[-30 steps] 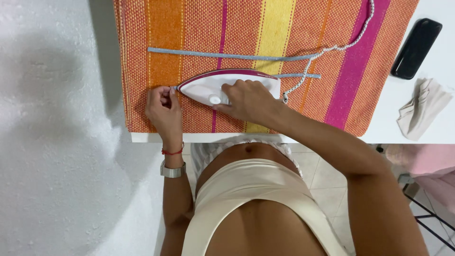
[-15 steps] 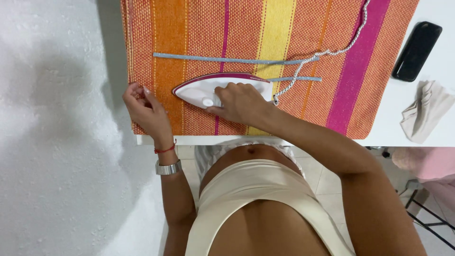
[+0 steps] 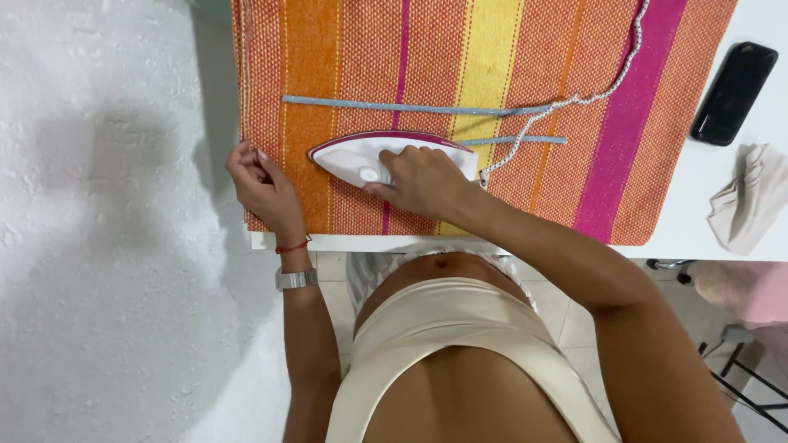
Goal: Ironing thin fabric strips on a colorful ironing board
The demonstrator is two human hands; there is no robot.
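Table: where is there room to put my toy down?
Free: the striped cloth right of the cord, and white table between the cloth, dark case and folded rag. Crowded: around the iron, both hands, grey strip.

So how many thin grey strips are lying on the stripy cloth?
2. One long grey strip lies across the stripy cloth above the iron. A shorter grey strip pokes out beside the right hand; part of it may be hidden under the iron.
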